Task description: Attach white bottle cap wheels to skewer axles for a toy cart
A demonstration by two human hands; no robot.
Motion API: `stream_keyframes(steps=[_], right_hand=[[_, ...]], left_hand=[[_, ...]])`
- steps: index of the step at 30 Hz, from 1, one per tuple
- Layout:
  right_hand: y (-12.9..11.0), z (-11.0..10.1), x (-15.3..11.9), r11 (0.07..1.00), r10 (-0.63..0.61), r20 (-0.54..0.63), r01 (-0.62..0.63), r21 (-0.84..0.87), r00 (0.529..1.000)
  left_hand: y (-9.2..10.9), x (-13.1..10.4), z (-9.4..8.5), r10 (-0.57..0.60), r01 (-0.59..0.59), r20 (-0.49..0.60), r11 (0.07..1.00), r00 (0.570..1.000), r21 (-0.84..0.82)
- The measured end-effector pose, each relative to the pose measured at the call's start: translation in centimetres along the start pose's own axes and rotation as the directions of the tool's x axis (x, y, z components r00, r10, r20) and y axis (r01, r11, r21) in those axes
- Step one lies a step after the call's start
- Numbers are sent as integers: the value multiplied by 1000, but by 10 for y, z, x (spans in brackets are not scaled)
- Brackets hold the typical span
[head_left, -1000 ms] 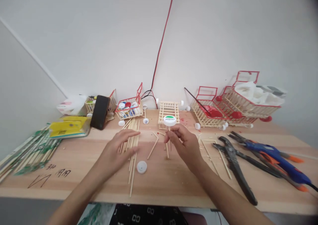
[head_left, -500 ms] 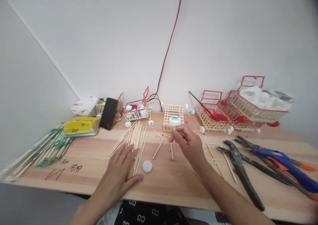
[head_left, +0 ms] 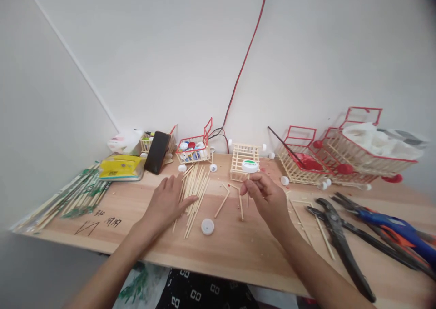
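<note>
My right hand (head_left: pixel 267 202) pinches a thin wooden stick (head_left: pixel 248 191) held upright, with a white bottle cap (head_left: pixel 250 166) bearing a green mark on its top end. Over the left side of a loose pile of wooden sticks (head_left: pixel 198 195) lies my left hand (head_left: pixel 166 197), fingers stretched out and palm down. Whether it touches the sticks I cannot tell. A loose white cap (head_left: pixel 207 226) rests on the table between the hands. Behind the right hand stands a stick-built frame (head_left: pixel 240 156) with white caps at its far corners. Bent stick pieces (head_left: pixel 223 201) lie near the right hand.
Along the wall stand small stick carts with red trim: one with caps (head_left: pixel 194 152), one with red contents (head_left: pixel 301 161), one with a white bag (head_left: pixel 371 143). Pliers (head_left: pixel 340 243) and a blue glue gun (head_left: pixel 384 222) lie right. Phone (head_left: pixel 157 152), yellow packet (head_left: pixel 121 167) and bagged sticks (head_left: pixel 81 193) are left.
My left hand has moved up and away from me, farther over the stick pile. My right hand still holds the capped stick. The whole view has shifted slightly.
</note>
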State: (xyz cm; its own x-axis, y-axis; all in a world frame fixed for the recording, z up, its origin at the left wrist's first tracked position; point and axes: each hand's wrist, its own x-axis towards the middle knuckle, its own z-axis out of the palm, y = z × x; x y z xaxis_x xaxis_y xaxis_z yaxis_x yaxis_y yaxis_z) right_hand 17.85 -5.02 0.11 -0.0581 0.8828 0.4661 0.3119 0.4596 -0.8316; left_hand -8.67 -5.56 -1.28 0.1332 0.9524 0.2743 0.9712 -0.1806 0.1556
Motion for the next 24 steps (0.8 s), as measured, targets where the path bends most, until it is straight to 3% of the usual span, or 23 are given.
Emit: stream_keyframes(steps=[5,8,14,24], right_hand=[[-1,-1,0,1000,-17,-11,17,-1,1000],[-2,-2,0,1000,-28,-11,28,8,1000],[-3,-3,1,1000,-19,-12,19,-5,1000],[-3,-3,1,1000,-16,-11,16,1,1000]], left_hand=[[28,15,5,-28,9,126,989,992,150],[32,16,-1,-20,-12,185,985,982,174],[13,29,-16,-70,1,321,978,945,210],[-1,26,-15,-123,48,321,972,939,232]])
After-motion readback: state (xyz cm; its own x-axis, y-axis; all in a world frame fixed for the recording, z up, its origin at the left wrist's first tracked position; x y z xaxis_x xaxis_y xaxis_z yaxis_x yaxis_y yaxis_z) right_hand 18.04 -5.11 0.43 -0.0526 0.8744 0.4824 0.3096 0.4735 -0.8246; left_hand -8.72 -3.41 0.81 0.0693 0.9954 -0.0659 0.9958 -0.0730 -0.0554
